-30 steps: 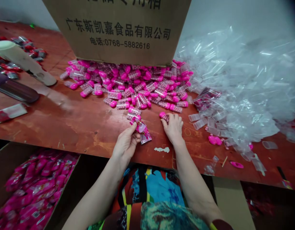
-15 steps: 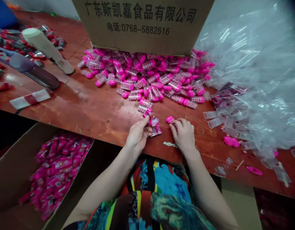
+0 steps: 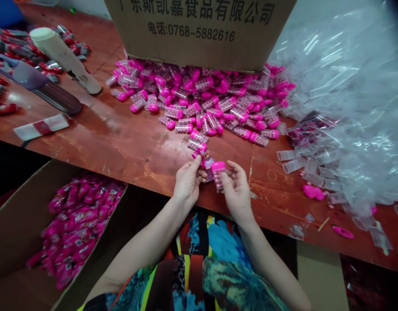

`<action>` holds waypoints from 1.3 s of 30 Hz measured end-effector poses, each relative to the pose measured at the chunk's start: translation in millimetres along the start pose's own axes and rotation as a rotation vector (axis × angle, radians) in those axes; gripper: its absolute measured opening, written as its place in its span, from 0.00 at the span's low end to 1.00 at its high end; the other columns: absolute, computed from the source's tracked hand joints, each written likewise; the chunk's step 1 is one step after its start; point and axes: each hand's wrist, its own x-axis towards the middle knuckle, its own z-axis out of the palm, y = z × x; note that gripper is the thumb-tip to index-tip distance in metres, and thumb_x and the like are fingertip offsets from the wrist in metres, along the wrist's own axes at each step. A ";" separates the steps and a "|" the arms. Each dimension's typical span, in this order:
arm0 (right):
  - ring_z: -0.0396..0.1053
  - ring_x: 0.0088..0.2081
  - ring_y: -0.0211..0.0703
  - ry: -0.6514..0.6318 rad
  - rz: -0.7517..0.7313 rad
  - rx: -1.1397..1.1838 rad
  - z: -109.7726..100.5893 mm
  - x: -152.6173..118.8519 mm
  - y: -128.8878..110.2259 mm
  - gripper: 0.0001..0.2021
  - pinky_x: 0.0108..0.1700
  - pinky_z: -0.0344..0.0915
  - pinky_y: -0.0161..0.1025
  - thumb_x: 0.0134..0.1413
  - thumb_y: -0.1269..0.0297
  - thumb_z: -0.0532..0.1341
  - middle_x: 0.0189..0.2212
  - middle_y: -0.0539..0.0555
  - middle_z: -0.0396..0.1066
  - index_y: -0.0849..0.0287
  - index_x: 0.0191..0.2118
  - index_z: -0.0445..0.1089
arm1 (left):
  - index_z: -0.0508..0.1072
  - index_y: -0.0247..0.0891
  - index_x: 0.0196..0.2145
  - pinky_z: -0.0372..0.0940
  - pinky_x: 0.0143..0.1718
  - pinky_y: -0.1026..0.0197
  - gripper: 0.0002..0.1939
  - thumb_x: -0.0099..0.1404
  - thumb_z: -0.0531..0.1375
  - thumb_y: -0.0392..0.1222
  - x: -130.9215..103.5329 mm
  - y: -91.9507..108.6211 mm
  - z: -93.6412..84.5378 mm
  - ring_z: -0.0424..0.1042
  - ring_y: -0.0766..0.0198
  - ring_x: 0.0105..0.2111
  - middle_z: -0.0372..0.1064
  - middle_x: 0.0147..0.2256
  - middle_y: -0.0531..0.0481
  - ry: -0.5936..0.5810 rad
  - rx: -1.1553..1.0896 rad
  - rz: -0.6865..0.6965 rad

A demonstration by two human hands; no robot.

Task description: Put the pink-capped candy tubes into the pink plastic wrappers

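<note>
Between the thumb and fingers of my left hand (image 3: pixel 187 180) is a pink printed plastic wrapper (image 3: pixel 206 162), pinched near the table's front edge. My right hand (image 3: pixel 237 190) grips a clear candy tube (image 3: pixel 217 173) with a pink cap, filled with small pale pink balls. The tube stands roughly upright, cap up, right beside the wrapper and partly covering it. Just beyond my hands lies a large heap of similar pink-capped candy tubes (image 3: pixel 186 110), its nearest tubes close to my left fingertips.
A cardboard carton (image 3: pixel 199 39) stands behind the heap. Clear plastic tubes (image 3: pixel 292 165) and bags spread at right, with pink caps (image 3: pixel 313 192). At left are a purple bottle (image 3: pixel 53 93), a whitish cylinder (image 3: pixel 66 60) and a power strip (image 3: pixel 42 127). Below, an open box (image 3: pixel 20 207) holds pink packs.
My right hand has lifted the candy tube off the table and brought it left to the wrapper, turning it upright. My left hand keeps its pinch. The view has shifted slightly.
</note>
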 end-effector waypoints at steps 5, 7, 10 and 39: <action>0.74 0.37 0.42 0.085 -0.012 -0.024 7.7 -1.2 6.4 0.21 0.38 0.75 0.41 0.63 0.53 0.67 0.42 0.54 0.72 0.51 0.56 0.65 | 0.69 0.36 0.27 0.59 0.22 0.67 0.21 0.59 0.75 0.50 -3.7 -2.8 -0.6 0.64 0.70 0.17 0.67 0.17 0.54 -0.007 0.013 0.007; 0.74 0.36 0.42 0.067 -0.015 -0.011 7.5 -1.5 7.7 0.21 0.38 0.75 0.41 0.62 0.54 0.67 0.42 0.54 0.72 0.51 0.56 0.65 | 0.70 0.36 0.27 0.59 0.22 0.67 0.21 0.59 0.75 0.50 -4.4 -3.4 -1.7 0.64 0.71 0.17 0.67 0.18 0.54 -0.005 0.015 0.012; 0.74 0.34 0.41 0.024 -0.002 0.033 6.4 -1.8 7.8 0.20 0.35 0.75 0.41 0.62 0.54 0.68 0.40 0.52 0.73 0.51 0.55 0.64 | 0.71 0.35 0.27 0.58 0.22 0.68 0.19 0.60 0.75 0.49 -5.2 -4.8 -3.6 0.65 0.71 0.18 0.68 0.18 0.53 -0.027 0.030 0.028; 0.61 0.23 0.37 -0.365 0.210 0.118 -12.3 -9.8 -4.1 0.40 0.24 0.58 0.36 0.67 0.51 0.64 0.28 0.46 0.67 0.47 0.76 0.45 | 0.76 0.33 0.25 0.46 0.20 0.65 0.23 0.57 0.75 0.56 -16.5 0.3 -18.2 0.59 0.72 0.19 0.65 0.20 0.51 -0.387 0.233 -0.104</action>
